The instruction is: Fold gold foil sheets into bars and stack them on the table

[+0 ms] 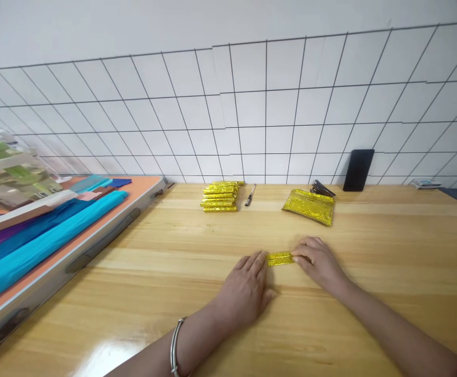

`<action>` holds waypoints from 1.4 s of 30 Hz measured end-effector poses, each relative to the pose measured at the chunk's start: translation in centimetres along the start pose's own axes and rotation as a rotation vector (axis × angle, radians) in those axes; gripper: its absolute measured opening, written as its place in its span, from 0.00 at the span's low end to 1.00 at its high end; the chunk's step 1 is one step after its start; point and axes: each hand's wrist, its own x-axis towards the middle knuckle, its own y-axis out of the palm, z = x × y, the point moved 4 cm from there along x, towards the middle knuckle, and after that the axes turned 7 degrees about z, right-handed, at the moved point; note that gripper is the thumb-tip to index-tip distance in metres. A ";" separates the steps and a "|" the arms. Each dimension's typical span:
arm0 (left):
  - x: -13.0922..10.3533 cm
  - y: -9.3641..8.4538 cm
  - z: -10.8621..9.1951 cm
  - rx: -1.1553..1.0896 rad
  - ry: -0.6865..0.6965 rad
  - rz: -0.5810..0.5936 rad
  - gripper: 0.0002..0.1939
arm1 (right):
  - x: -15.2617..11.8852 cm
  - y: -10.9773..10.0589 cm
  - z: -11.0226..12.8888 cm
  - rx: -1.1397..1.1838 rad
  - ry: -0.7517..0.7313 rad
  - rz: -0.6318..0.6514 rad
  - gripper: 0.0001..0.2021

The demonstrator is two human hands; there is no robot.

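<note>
Gold strip (280, 258): flat on the bench (165, 314), well in from the back edge, a lengthwise crease or seam along the middle. Left hand (246, 288): palm down, fingers extended over the strip's left end, presumably as a weight against sliding. Right hand (318, 263): thumb and fingertips pinched on the right end, seemingly to keep it straight and taut.

Near the back edge: stack of narrow gold pieces (219, 198), laid alike, probably for tidy counting; pen (251, 195) just beside; gold sheets (311, 207) in a flat pile, dark clip (323, 188) at the far side, perhaps to hold the pile together; black slab (358, 170) stood up against the wall, phone-like.

Bench: pale wood, glossy, with glare toward the front left. Left side: orange-topped board (142, 183) under turquoise material (75, 225). Behind: white wall (248, 104), black grid lines below, plain above.
</note>
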 end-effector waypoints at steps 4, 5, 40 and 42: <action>0.1 0.6 -0.7 0.000 -0.004 -0.014 0.33 | 0.0 -0.1 0.4 -0.020 -0.006 -0.010 0.07; 0.2 0.6 -0.9 0.003 -0.010 -0.014 0.35 | 0.0 -0.1 0.4 -0.023 -0.008 -0.011 0.07; -2.7 0.4 1.6 -0.134 0.141 -0.010 0.28 | -3.2 1.0 4.0 -0.231 -0.184 0.314 0.31; -2.7 0.2 2.1 -0.160 0.151 -0.014 0.25 | -3.0 1.0 4.4 -0.243 -0.188 0.306 0.30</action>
